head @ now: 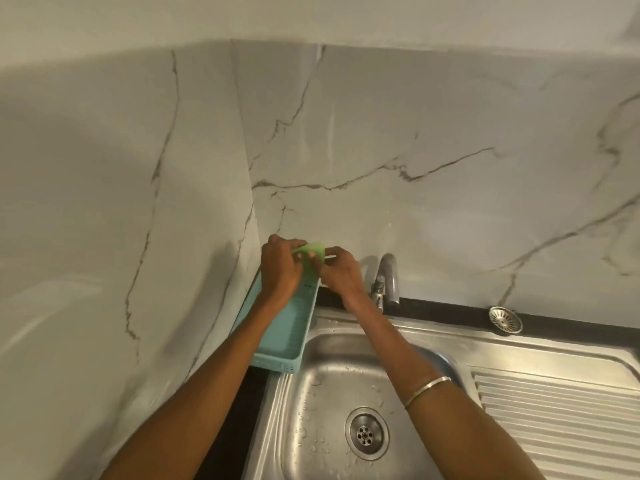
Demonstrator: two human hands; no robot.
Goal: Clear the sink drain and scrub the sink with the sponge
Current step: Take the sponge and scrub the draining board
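Sponge, green, 1 of it, is held up between both hands against the marble wall, above the far end of the tray. Left hand grips its left side with curled fingers; right hand pinches its right edge. Hands sit close together, joined only through the sponge. How much of the sponge is hidden behind the fingers cannot be told.

Tray is teal, 1 of it, long and narrow, directly below the left hand and forearm, running toward the person. Left forearm crosses over it and hides part of its left wall. Small holes show in its near end and near the sponge.

Sink, steel, 1 basin, lies below and nearer than the hands, just right of the tray, touching or nearly touching its side. Water drops on the basin floor. Drain is open at the basin bottom, 1 ring with small holes, below the right forearm, well apart from both hands. Right forearm crosses over the basin's far right corner.

Tap, 1, stands just right of the right hand, spout curving down. Strainer, 1, round metal, lies on the dark ledge far right of the hands, out of the drain. Ribbed drainboard is right of the basin. Bangle, 1, on the right wrist.
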